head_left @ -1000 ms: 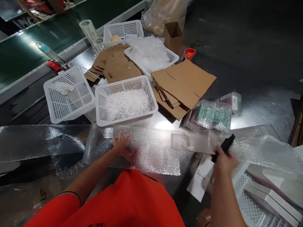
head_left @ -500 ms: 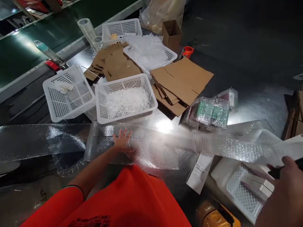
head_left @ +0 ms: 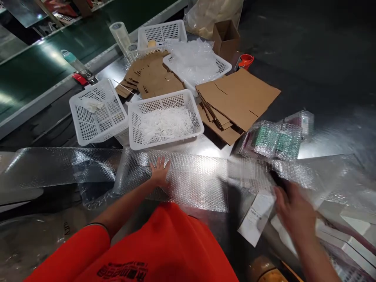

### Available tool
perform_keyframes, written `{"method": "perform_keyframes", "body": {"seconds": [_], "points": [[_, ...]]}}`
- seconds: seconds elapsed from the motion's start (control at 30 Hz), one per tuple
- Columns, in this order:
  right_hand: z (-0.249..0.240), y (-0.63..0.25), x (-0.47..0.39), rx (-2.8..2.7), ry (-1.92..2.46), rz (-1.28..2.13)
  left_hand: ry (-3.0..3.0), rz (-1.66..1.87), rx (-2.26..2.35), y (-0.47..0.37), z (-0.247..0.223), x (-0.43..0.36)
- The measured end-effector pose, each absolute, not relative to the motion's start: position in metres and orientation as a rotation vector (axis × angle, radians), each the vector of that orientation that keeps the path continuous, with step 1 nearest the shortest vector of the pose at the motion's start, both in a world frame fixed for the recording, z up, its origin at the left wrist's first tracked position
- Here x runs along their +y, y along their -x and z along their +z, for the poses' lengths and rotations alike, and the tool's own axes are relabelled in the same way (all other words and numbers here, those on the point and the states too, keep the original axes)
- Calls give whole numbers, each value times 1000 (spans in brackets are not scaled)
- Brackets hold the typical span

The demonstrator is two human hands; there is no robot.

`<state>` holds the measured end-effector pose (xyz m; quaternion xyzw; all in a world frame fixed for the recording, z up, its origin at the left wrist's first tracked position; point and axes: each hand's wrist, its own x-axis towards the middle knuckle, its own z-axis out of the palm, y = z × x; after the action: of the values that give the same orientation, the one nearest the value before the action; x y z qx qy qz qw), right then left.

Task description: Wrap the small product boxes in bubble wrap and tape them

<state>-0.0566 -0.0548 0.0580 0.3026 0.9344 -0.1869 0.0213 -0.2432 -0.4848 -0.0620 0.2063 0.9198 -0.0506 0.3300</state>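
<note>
My left hand [head_left: 159, 172] lies flat with spread fingers on a sheet of clear bubble wrap [head_left: 199, 180] in front of my body. At the right, my right hand [head_left: 293, 207] is closed round a dark, thin object [head_left: 277, 180], blurred by motion, over another stretch of bubble wrap [head_left: 305, 174]. Just left of that hand is a white box with a printed label [head_left: 255, 219]. Bubble-wrapped green and pink packs [head_left: 277, 139] lie beyond the wrap.
White baskets, one with shredded filler [head_left: 166, 145], stand beyond the wrap. Flat cardboard [head_left: 237, 96], an upright carton [head_left: 226, 41], an orange tape roll [head_left: 245, 60] and clear rolls [head_left: 120, 35] are farther back. White boxes [head_left: 346, 243] lie lower right.
My right hand has moved left from the far right edge, with the dark object, to beside the white labelled box. My left hand stays on the bubble wrap. The view has shifted slightly.
</note>
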Motion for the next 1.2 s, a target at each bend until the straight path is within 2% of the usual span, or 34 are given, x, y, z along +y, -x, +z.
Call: {"method": "perform_keyframes", "body": {"seconds": [0.07, 0.13, 0.3, 1.2], "points": [[36, 72, -101, 2848, -570, -311, -581, -107, 2424, 239, -59, -471], [16, 82, -133, 2759, -387, -92, -604, -56, 2430, 234, -59, -454], [-13, 90, -145, 2627, -250, 157, -529, 47, 2401, 224, -70, -419], [-29, 113, -129, 2551, -116, 124, -437, 35, 2258, 229, -79, -413]]}}
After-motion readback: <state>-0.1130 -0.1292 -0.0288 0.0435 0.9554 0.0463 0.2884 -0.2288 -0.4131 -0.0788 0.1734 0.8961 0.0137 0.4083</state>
